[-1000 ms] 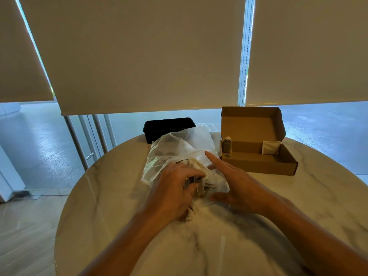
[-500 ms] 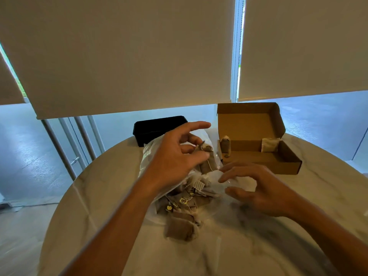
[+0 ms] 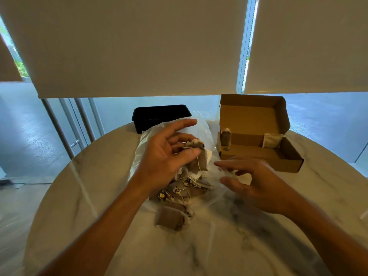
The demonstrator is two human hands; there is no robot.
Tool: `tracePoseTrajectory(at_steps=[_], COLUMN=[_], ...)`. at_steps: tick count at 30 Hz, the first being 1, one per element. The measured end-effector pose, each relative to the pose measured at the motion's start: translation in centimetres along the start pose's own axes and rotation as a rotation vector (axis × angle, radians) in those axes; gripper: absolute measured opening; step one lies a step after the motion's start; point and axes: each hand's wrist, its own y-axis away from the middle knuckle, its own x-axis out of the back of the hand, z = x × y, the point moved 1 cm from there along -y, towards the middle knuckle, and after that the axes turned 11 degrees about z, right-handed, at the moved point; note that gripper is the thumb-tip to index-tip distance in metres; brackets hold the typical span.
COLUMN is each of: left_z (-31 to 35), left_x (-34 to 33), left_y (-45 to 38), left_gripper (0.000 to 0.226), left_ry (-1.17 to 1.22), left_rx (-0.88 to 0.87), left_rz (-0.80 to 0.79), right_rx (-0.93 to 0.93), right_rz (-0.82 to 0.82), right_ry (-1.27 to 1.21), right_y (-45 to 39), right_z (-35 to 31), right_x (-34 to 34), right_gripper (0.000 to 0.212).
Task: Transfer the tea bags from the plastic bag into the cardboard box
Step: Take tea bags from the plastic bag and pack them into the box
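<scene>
— Pinching a tea bag in my left hand, thumb against the curled fingers, the forefinger stretched out above; the bag hangs down from the pinch

— And your right hand?

— It hovers just right of that pinch, fingers spread and slack, holding nothing; whether the fingertips touch the plastic bag I cannot tell, they are blurred

— Where is the rest of the tea?

— Straight under my left hand: a pile of brown tea bags with paper tags, lying in the crumpled plastic bag on the table. One bigger brown sachet lies nearest me, below my left wrist, at the bag's mouth

— The box?

— Right of my left hand and beyond my right one, on the table, lid standing open at the back. One tea bag stands at its left end, the end nearest my pinch, and a paler one leans near the right end. The box stands well clear of the tea bag I hold

— Anything else up there?

— A black tray beyond my left hand, behind the plastic bag, at the table's far edge
</scene>
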Motion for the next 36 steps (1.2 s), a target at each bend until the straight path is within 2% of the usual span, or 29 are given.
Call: tracePoseTrajectory(at_steps=[4,8,11,14,18,22,25,28,36], left_z=[-0.8,-1.3,-1.4,-1.3,-1.0,-0.6,-0.3,-0.4,-0.7], left_x=[0.4,0.2,0.1,0.1,0.0,-0.1,-0.3,-0.6,-0.5], left_y=[0.2,0.2,0.3,0.3,0.4,0.4,0.4,0.5,0.5], left_gripper=[0.052,0.05,0.049,0.05,0.048,0.049,0.051,0.049,0.048], left_ry=[0.005,0.009,-0.02,-0.023,-0.049,-0.06,-0.06,-0.051,-0.038], left_rx=[0.017,0.027,0.023,0.01,0.01,0.012,0.013,0.023,0.06], left_rz=[0.032,0.051,0.043,0.052,0.055,0.07,0.097,0.098,0.08], right_rx=[0.001,-0.035,-0.08,-0.137,-0.214,-0.256,-0.296,-0.354,-0.334], right_rz=[0.021,0.223,0.293,0.19,0.006,0.028,0.024,-0.063,-0.302], right_ry=[-0.07,-0.187,0.0,0.214,0.338,0.422,0.493,0.503,0.497], right_y=[0.1,-0.4,-1.0,-1.2,-1.0,-0.9,-0.8,-0.5,0.5], right_z=[0.1,0.8,2.8,4.7,5.5,4.6,4.1,3.5,0.8], right_x=[-0.3,0.8,1.5,1.7,1.6,1.8,2.7,3.8,5.7], right_gripper=[0.025,0.018,0.018,0.027,0.038,0.043,0.032,0.02,0.014])
